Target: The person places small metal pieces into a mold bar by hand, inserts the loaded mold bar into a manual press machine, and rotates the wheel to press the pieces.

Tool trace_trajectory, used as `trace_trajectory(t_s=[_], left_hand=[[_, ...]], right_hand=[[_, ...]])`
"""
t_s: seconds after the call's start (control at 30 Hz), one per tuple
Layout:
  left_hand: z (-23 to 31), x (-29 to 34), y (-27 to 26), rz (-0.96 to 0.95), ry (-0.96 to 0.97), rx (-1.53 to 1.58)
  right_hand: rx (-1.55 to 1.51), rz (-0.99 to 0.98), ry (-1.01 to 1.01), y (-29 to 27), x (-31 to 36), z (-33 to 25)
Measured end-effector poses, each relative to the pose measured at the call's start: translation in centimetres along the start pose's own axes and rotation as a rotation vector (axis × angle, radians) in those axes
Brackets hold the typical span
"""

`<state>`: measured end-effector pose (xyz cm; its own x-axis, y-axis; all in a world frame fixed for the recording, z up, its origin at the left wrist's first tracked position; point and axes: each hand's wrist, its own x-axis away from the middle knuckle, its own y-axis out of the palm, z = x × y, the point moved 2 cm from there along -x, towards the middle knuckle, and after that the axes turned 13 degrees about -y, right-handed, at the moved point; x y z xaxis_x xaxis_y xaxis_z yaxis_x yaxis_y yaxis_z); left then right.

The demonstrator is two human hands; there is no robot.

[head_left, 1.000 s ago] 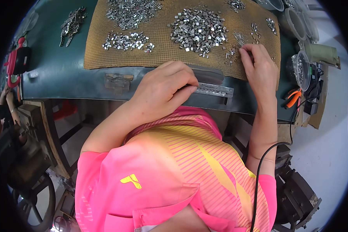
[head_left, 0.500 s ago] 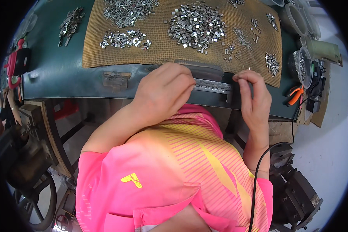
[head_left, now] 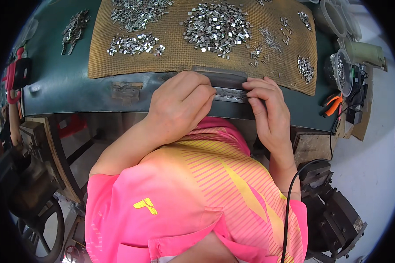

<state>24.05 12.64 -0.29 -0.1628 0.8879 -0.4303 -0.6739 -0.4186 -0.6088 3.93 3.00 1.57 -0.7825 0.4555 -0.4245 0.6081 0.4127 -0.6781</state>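
Observation:
A narrow slotted metal strip [head_left: 229,94] lies along the near edge of the green table. My left hand [head_left: 179,101] is closed over its left end, with the fingers curled and that end hidden beneath them. At the strip's right end, my right hand [head_left: 268,107] has its fingers on top and the thumb below, gripping it. Any small part under those fingertips is hidden. Just behind the strip sits a long dark bar [head_left: 226,79]. Beyond both hands lies a brown textured mat [head_left: 175,61], bearing a large pile of small square metal pieces [head_left: 217,28].
More heaps on the mat include thin metal pins [head_left: 140,15] and shiny bits [head_left: 136,44]. A metal chain bundle [head_left: 75,30] lies at far left. To the right are orange-handled pliers [head_left: 333,104], a clear tub of parts [head_left: 344,72] and a black cable [head_left: 296,173].
My right hand has moved left from beside the strip onto its right end, and its pinched fingers have spread over it. The left hand keeps its hold. The whole view has shifted slightly.

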Motion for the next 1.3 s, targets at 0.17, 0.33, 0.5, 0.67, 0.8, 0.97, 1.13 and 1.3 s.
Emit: trace_trajectory(t_s=[0.17, 0.33, 0.5, 0.67, 0.8, 0.97, 1.13, 1.3], left_hand=[[-0.3, 0.1, -0.1, -0.008, -0.03, 0.004], [-0.9, -0.2, -1.0, -0.113, -0.012, 0.057], [-1.3, -0.4, -0.9, -0.118, -0.011, 0.079], [-1.4, -0.5, -1.1, -0.128, 0.002, 0.104], [-1.6, -0.5, -1.4, -0.164, 0.011, 0.105], [-1.1, -0.8, -1.4, -0.144, 0.035, 0.077], [-1.1, -1.1, -1.6, -0.159, 0.046, 0.058], [-1.6, -1.4, -2.0, -0.167, 0.031, 0.083]], right_hand=[[0.101, -0.054, -0.03, 0.9, 0.0, -0.3], [0.172, -0.055, -0.07, 1.3, -0.1, -0.3], [0.214, -0.062, -0.128, 1.3, -0.5, -0.1], [0.29, -0.016, -0.171, 1.5, -0.3, -0.5], [0.302, -0.041, -0.19, 1.4, 0.1, -0.9], [0.118, -0.052, -0.165, -0.2, -0.2, 0.0], [0.286, 0.129, -0.003, -1.7, -1.8, 3.2], [0.361, 0.059, 0.153, -1.7, -3.9, 5.6]])
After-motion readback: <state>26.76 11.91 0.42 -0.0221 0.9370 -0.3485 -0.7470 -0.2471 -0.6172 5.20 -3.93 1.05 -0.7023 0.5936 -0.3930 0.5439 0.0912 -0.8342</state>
